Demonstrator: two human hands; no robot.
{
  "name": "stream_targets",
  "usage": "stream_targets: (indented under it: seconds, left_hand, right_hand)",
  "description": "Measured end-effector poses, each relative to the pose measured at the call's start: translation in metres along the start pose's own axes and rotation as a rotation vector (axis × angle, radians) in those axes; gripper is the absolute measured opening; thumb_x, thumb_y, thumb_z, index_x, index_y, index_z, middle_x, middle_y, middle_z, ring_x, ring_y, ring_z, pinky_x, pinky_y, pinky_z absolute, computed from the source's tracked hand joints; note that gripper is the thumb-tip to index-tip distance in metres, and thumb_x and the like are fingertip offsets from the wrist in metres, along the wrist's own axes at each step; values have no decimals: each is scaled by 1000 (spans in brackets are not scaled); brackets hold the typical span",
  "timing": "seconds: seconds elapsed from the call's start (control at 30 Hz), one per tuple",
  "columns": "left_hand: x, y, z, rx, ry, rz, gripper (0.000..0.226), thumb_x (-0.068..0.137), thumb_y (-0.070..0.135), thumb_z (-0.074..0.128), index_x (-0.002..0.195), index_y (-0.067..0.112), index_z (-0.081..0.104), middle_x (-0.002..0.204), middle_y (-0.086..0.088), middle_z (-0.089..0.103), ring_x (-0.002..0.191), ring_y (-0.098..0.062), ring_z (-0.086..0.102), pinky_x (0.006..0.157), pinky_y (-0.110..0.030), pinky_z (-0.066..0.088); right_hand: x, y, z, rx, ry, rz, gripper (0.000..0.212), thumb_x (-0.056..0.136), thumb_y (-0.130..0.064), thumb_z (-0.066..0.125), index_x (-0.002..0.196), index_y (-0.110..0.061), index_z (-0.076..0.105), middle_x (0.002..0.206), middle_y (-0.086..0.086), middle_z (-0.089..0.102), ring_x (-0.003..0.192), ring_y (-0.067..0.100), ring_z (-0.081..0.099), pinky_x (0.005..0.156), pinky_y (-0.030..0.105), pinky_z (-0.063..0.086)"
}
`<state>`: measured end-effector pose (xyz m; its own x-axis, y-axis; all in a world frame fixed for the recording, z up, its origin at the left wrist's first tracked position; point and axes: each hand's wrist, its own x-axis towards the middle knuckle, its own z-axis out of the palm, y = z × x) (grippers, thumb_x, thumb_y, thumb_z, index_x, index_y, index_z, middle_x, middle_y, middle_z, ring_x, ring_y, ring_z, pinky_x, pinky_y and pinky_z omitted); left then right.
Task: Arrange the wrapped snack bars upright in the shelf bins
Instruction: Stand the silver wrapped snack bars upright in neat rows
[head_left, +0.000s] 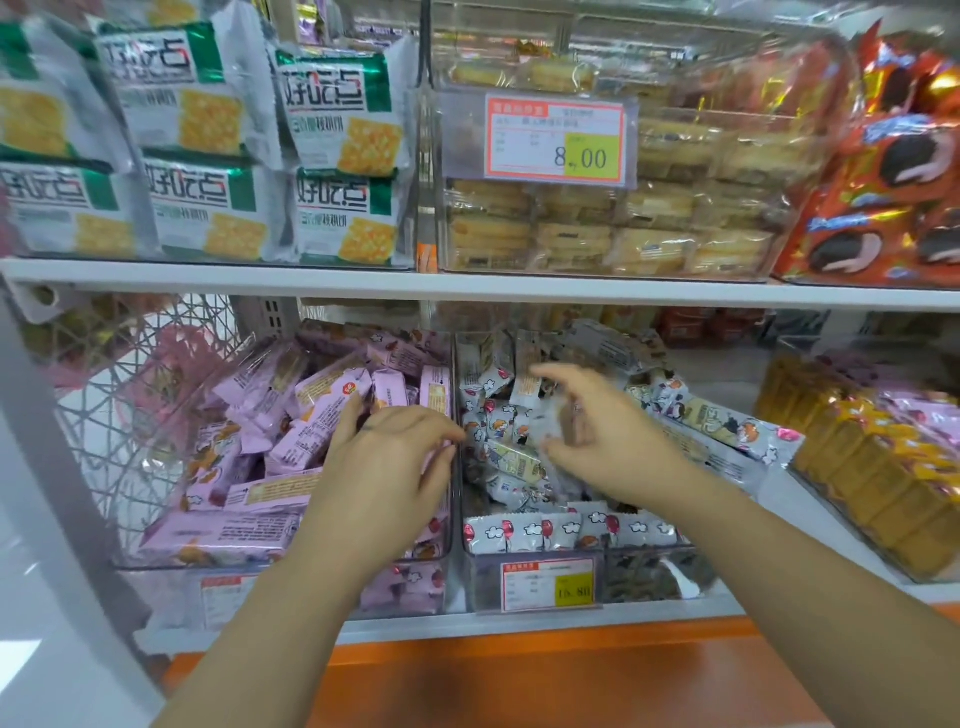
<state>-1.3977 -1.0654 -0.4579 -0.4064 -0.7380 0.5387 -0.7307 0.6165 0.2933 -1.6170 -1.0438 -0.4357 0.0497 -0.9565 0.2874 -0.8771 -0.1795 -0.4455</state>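
Two clear shelf bins stand side by side on the lower shelf. The left bin (156, 566) holds several pink wrapped snack bars (270, 395), lying jumbled at mixed angles. The right bin (470, 577) holds several white wrapped bars (506, 457) printed with cartoon figures, also jumbled, with a few lying flat along the front. My left hand (387, 467) reaches over the right side of the pink bin, fingers spread and touching the pink bars. My right hand (597, 431) hovers over the white bars with its fingers loosely curved; it is blurred and holds nothing that I can make out.
A price tag (548, 584) hangs on the right bin's front. A wire basket (130, 364) sits at far left. Gold-wrapped packs (862, 462) fill a bin at right. The upper shelf carries cracker bags (337, 156), clear-wrapped biscuits (597, 244) and orange cookie packs (883, 197). An orange ledge (519, 670) runs below.
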Motion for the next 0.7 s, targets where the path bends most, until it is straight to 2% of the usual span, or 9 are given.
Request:
stream_targets:
  seconds: [0.07, 0.17, 0.23, 0.3, 0.37, 0.47, 0.53, 0.63, 0.7]
  left_hand:
    - [0, 0, -1, 1, -7, -6, 17, 87, 19, 61, 99, 27, 69, 101, 13, 67, 101, -13, 59, 112, -43, 8]
    - [-1, 1, 0, 10, -2, -6, 16, 85, 17, 64, 97, 27, 69, 100, 13, 68, 100, -15, 60, 111, -45, 10]
    - [-1, 1, -1, 7, -3, -10, 17, 85, 16, 64, 97, 27, 69, 100, 13, 67, 99, -14, 60, 111, -45, 10]
    - [0, 1, -2, -1, -9, -15, 17, 87, 19, 61, 99, 28, 68, 102, 14, 67, 102, -12, 59, 113, -42, 7]
    - [0, -1, -2, -5, -3, -20, 16, 89, 21, 59, 100, 30, 68, 104, 15, 66, 104, -11, 57, 113, -40, 5]
    - [2, -7, 0, -5, 22, -21, 19, 90, 29, 51, 98, 31, 67, 101, 16, 66, 101, -12, 59, 112, -38, 6]
    - [2, -10, -1, -23, 29, -33, 24, 86, 33, 45, 97, 31, 67, 101, 18, 65, 101, -10, 59, 111, -36, 4]
    - [1, -10, -4, -49, 37, -43, 27, 85, 33, 43, 97, 30, 67, 100, 18, 65, 102, -11, 58, 111, -35, 4]
    - [0, -10, -5, -54, 44, -44, 28, 85, 33, 43, 98, 30, 68, 100, 17, 65, 102, -12, 58, 111, -37, 6]
  right_hand:
    - [-7, 2, -8, 156, 253, -5, 43, 84, -10, 63, 107, -42, 46, 100, -12, 44, 65, 9, 53, 63, 32, 53]
    - [-5, 8, -11, 313, 516, 36, 36, 85, -6, 65, 83, -36, 45, 99, -1, 46, 62, 6, 50, 57, 18, 45]
    - [3, 11, -8, 435, 585, 116, 28, 85, -11, 66, 80, -31, 48, 95, 4, 49, 56, 7, 53, 53, 15, 40]
    - [14, 12, 0, 533, 609, 220, 21, 86, -16, 67, 81, -27, 49, 87, 9, 49, 43, 4, 46, 47, 15, 34]
    - [26, 8, 10, 615, 647, 267, 19, 84, -20, 67, 81, -26, 50, 88, 13, 55, 50, 6, 48, 52, 20, 38]
    - [46, -11, 23, 571, 647, 242, 21, 81, -21, 68, 76, -30, 51, 88, 10, 63, 73, 20, 58, 66, 31, 47]
    - [57, -26, 31, 515, 580, 178, 20, 81, -12, 68, 76, -24, 53, 76, -2, 60, 69, 16, 58, 61, 25, 44]
    - [69, -37, 45, 214, 542, 89, 13, 79, -10, 68, 83, -18, 59, 80, -3, 59, 67, 16, 55, 59, 24, 38]
    - [73, -34, 52, 5, 502, 60, 13, 77, -18, 70, 85, -23, 60, 91, -4, 62, 78, 18, 59, 66, 27, 40]
